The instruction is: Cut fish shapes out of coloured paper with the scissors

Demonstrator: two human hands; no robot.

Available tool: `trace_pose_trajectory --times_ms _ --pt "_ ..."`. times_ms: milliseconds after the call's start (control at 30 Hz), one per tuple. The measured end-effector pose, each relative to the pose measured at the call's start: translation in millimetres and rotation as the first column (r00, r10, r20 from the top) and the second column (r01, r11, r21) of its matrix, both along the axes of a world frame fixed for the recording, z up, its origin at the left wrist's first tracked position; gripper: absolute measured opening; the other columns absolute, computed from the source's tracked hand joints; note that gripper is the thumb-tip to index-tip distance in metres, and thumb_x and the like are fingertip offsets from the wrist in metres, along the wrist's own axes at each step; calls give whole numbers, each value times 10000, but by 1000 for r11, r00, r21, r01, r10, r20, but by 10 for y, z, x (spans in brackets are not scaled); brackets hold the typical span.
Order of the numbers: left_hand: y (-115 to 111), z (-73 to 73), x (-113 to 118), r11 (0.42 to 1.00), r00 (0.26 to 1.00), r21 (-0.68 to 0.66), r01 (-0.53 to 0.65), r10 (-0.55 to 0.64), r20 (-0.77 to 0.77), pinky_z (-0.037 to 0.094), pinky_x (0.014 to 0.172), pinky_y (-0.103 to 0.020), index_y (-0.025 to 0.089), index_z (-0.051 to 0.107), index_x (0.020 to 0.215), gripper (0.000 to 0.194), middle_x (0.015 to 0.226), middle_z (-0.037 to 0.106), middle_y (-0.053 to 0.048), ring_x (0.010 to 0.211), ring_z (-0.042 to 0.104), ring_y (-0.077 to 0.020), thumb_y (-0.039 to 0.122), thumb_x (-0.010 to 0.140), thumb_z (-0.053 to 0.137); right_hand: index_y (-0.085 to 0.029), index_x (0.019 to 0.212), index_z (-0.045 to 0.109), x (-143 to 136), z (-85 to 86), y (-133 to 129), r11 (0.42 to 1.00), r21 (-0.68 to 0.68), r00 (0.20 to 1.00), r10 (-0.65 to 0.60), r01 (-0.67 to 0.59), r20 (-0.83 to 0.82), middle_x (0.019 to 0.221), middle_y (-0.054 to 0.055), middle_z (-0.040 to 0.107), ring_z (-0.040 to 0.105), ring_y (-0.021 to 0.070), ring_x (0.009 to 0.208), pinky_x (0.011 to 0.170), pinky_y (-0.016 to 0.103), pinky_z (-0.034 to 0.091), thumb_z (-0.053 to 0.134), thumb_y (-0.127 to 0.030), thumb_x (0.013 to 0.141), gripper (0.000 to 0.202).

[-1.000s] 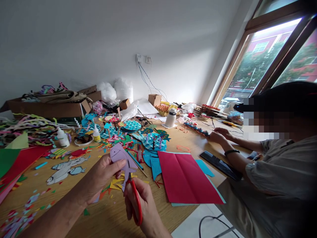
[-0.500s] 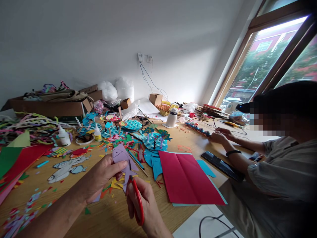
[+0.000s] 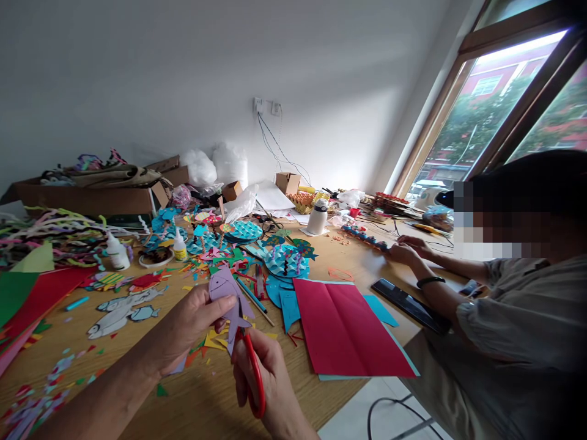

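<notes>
Item 1. My left hand (image 3: 190, 327) pinches a purple paper fish (image 3: 228, 296) by its near left edge, holding it upright above the worktop (image 3: 202, 397), near the front edge.

Item 2. My right hand (image 3: 268, 382) is clenched through the red loops of the scissors (image 3: 250, 366), blades pointing up into the fish's lower edge (whether the blades are parted, I cannot tell).

Item 3. Risks, as I judge them. The thumb of my left hand sits close beside the blade line; a slip there could nick it. The fish is thin paper held at one side only, so it may buckle or tear if the blades bind. A wandering cut would spoil the outline.

Item 4. Edges and room. The worktop's near edge runs just under my right hand, so the elbow hangs off the side and trimmings may fall to the floor. A red sheet (image 3: 348, 330) lies just right of the scissors, over a blue one. Far left of the fish, grey paper fish cutouts (image 3: 121, 311) lie flat among scraps. Glue bottles (image 3: 180, 247) stand farther back.

Item 5. A co-worker's hands (image 3: 406, 250) work at the far right, well apart; a black phone (image 3: 408, 305) lies between us, near the edge.
</notes>
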State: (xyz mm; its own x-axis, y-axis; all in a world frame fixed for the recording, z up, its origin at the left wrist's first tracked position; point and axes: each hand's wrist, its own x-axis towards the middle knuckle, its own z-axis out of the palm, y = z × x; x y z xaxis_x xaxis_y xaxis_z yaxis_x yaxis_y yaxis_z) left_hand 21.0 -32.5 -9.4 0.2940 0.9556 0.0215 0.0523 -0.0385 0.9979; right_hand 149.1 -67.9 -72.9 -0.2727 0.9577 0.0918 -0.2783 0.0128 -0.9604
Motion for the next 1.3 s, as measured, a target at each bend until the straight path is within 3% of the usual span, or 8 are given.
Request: trace_pose_trajectory --times_ms 367,700,1100,1300 --pt "-3 -67 23 996 996 8 86 -86 26 353 507 -219 175 542 584 241 529 516 37 517 417 -104 323 774 525 -162 644 464 12 50 -12 1000 -10 1000 -4 3 -12 421 -88 347 303 27 312 301 129 244 525 -651 704 496" --pt "3 -29 37 997 998 -30 66 -65 14 339 501 -218 178 517 567 236 519 498 49 510 390 -99 330 746 543 -169 597 423 16 14 -17 999 0 996 -54 54 69 424 -86 324 276 22 314 288 123 252 495 -661 716 511" --pt "-12 48 -12 993 995 -74 88 -91 -42 323 487 -223 171 537 552 231 495 486 49 482 384 -97 349 694 574 -181 592 401 42 -70 -21 998 55 995 -44 39 91 431 -89 306 267 32 317 289 127 246 487 -434 818 350" --pt "25 3 -47 995 999 -89 50 -50 -2 372 502 -220 176 566 578 213 519 529 39 501 429 -106 347 701 600 -184 579 395 28 -20 -34 999 30 997 -40 38 66 421 -92 315 268 27 302 279 124 244 504 -476 790 377"
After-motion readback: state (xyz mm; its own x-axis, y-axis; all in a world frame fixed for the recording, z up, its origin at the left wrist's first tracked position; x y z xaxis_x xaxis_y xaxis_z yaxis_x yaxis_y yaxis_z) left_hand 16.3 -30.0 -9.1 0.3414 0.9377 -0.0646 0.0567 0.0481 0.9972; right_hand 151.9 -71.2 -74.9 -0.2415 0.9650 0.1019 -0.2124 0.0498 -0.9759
